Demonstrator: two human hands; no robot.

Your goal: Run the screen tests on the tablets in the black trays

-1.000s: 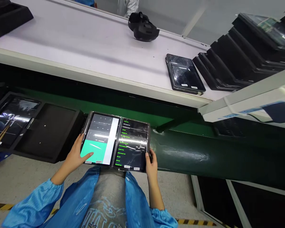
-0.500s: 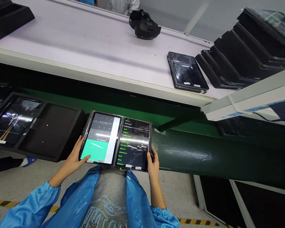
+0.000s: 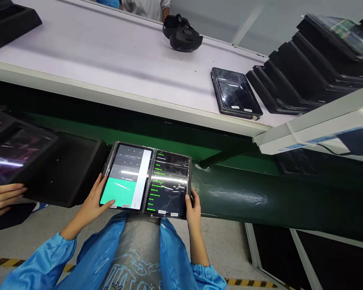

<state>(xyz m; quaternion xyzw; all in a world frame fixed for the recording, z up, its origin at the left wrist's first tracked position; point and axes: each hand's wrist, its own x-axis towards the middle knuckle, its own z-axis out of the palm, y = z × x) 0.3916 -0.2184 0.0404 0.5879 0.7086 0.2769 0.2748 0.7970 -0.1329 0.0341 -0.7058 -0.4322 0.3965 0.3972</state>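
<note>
Two tablets lie side by side in a thin black tray in front of my lap. The left tablet [image 3: 124, 177] shows grey, green and white areas; the right tablet [image 3: 169, 185] shows a list of green lines on black. My left hand [image 3: 97, 197] grips the left edge, its thumb over the lower left corner of the left tablet. At the right edge my right hand [image 3: 194, 205] grips with curled fingers, thumb on top. The fingers underneath are hidden. White labels sit along the lower edges of both tablets.
At left, another person's hand [image 3: 6, 197] holds a blurred tablet [image 3: 15, 149] over a black tray [image 3: 75, 169]. On the white shelf [image 3: 115, 64] are a black device [image 3: 184, 36], stacked tablets [image 3: 237, 90] and several leaning black trays [image 3: 305, 68]. A green belt [image 3: 245, 193] runs right.
Another person's hand has come in from the left, and the tablet there has lifted and tilted, now blurred. My hands and the two tablets have barely moved. The view has shifted slightly.
</note>
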